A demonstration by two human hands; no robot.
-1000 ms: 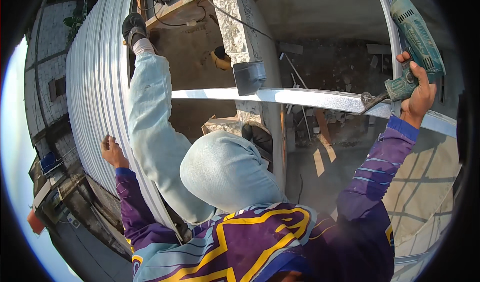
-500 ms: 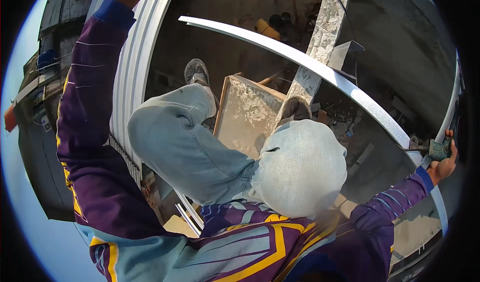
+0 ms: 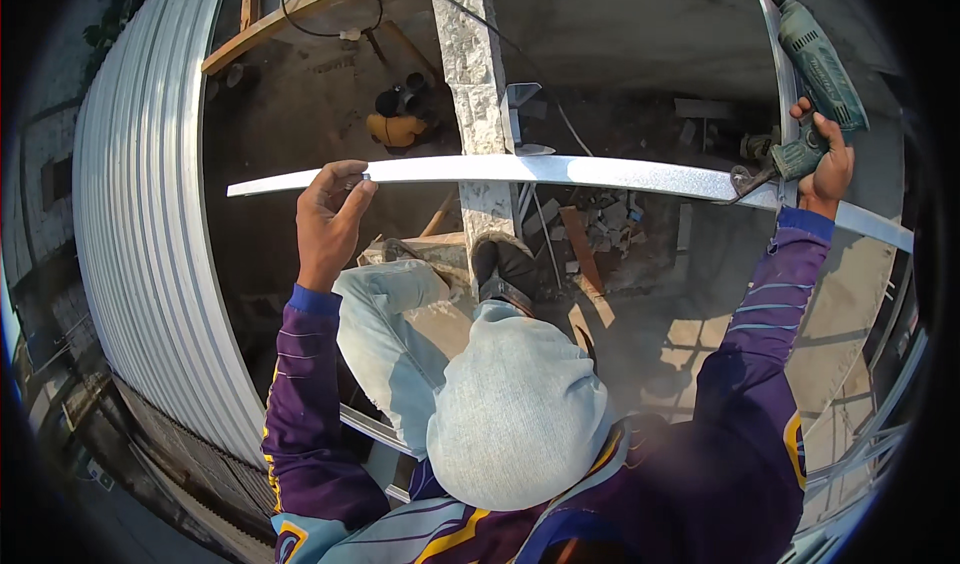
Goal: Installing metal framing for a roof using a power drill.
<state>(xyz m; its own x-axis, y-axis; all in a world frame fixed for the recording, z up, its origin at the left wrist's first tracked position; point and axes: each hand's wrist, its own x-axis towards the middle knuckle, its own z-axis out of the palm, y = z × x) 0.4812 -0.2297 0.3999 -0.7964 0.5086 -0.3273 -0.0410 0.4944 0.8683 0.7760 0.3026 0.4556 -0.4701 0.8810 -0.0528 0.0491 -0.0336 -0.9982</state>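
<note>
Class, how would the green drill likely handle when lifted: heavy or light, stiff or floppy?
The green drill is probably heavy for its size, given its thick body. Its hard-looking casing suggests it should stay stiff.

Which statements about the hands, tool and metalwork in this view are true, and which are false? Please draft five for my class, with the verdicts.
1. The right hand grips a power drill. True.
2. The drill is bright red. False: it is green.
3. A ribbed metal sheet lies to the left of the left hand. True.
4. Both sleeves are plain white. False: they are mostly purple.
5. In this view, the pale metal strip crosses the rough concrete beam. True.
</note>
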